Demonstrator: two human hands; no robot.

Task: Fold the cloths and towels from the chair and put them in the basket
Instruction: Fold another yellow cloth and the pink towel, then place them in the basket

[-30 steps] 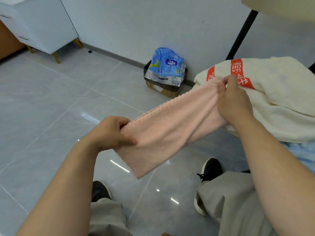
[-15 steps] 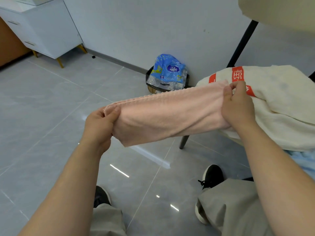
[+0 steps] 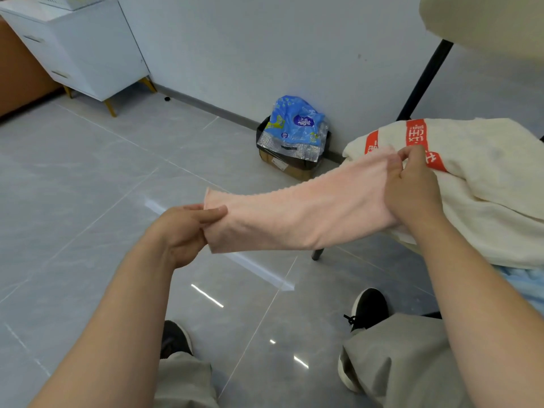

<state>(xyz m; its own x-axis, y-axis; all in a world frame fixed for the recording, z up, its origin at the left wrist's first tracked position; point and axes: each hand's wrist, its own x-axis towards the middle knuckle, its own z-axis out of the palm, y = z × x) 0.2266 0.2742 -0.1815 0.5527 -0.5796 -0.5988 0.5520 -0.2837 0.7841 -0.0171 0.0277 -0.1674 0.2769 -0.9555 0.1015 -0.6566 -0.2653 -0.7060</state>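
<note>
By my reading the task is early. The pink cloth [image 3: 297, 214] is in mid-fold: it appears doubled into a long strip and is pulled flat in the air above the floor [image 3: 88, 201], just off the chair's [image 3: 317, 254] front edge. The left hand [image 3: 182, 231] pinches its near end between thumb and fingers. The right hand [image 3: 412, 189] grips the far end, fingers curled round it. The cream towel [image 3: 485, 187] lies unfolded on the chair, draped over its edge, with a pale blue cloth [image 3: 527, 281] beneath (only a corner shows). I see no certain basket, so nothing counts as stowed. Count: one pink cloth, one cream towel, one blue cloth.
</note>
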